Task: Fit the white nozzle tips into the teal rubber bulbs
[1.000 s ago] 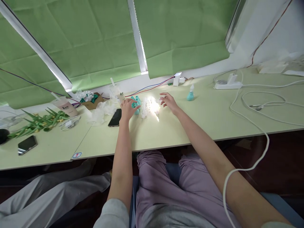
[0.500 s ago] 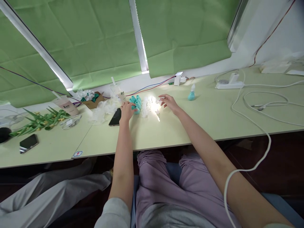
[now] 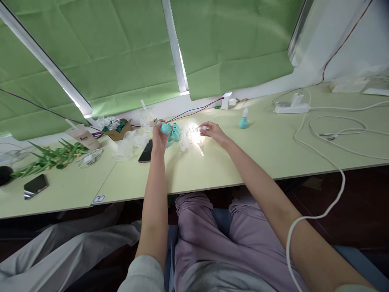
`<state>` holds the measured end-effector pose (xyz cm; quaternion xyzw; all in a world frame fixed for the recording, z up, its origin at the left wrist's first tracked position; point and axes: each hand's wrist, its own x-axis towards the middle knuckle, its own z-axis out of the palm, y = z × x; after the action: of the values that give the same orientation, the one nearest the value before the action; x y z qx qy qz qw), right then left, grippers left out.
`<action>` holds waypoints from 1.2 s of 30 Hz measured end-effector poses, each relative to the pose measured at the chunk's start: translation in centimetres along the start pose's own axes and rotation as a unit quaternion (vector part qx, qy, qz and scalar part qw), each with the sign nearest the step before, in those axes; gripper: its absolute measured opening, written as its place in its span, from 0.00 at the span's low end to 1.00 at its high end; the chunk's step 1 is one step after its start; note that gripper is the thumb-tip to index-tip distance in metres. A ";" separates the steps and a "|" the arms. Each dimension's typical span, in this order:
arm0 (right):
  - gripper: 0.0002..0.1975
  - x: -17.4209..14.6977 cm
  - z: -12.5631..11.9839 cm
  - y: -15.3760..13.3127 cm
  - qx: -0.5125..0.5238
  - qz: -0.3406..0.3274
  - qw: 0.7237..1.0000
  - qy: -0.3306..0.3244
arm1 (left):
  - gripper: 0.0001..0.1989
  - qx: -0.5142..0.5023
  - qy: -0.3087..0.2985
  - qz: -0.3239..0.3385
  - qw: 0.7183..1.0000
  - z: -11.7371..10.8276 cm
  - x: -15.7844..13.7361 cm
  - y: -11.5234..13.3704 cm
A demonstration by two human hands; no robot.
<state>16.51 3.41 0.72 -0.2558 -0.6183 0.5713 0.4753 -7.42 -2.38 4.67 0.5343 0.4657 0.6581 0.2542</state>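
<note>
My left hand point(image 3: 158, 141) is closed around a turquoise rubber bulb point(image 3: 165, 128), lifted above the table with its round end facing me. Several more turquoise bulbs point(image 3: 175, 135) stand just to its right, partly behind the hand. In the fingertips of my right hand point(image 3: 214, 133) is a small clear nozzle point(image 3: 202, 128), its tip pointing left. Rows of translucent nozzles point(image 3: 184, 140) lie between my hands, partly washed out by bright glare. Farther right stands a turquoise bulb syringe point(image 3: 243, 122) with a clear nozzle on top.
A black phone point(image 3: 145, 152) and crumpled plastic bag point(image 3: 130, 142) lie left of my left hand. Beyond are an open cardboard box point(image 3: 117, 133), a drink cup point(image 3: 86, 137), flowers point(image 3: 54, 157) and another phone point(image 3: 35, 186). A power strip point(image 3: 291, 108) and white cables lie right. Someone's legs point(image 3: 75, 247) show at left.
My left hand has picked up a turquoise bulb from the group and turned it. My right hand has shifted slightly left, and a nozzle now shows clearly in its fingers.
</note>
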 end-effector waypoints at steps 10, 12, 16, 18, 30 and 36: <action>0.28 -0.5 1.0 -1.0 -0.013 0.016 1.000 -0.005 | 0.21 0.095 -0.116 -0.017 0.989 2.9 -1.4 -1.4; 0.27 -0.6 1.1 -1.2 -0.019 0.010 1.000 0.000 | 0.20 0.125 -0.124 0.002 0.984 3.4 -1.7 -1.2; 0.26 -0.6 1.4 -1.4 -0.029 -0.001 1.000 0.003 | 0.18 0.171 -0.148 0.038 0.973 4.1 -1.9 -0.9; 0.24 -0.5 1.4 -1.1 -0.035 -0.016 0.999 -0.011 | 0.18 0.190 -0.151 0.047 0.969 4.4 -2.0 -0.9; 0.14 -0.3 0.6 -0.3 -0.137 -0.060 0.989 0.002 | 0.13 0.284 -0.149 0.069 0.945 5.3 -2.5 -1.2; 0.15 -0.3 0.2 -0.5 -0.123 -0.054 0.991 -0.010 | 0.14 0.296 -0.149 0.073 0.941 6.1 -2.9 -0.9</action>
<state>16.55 2.96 1.15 -0.2728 -0.7015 0.4666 0.4645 -0.96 -2.29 2.46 0.7100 0.5558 0.4203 0.1021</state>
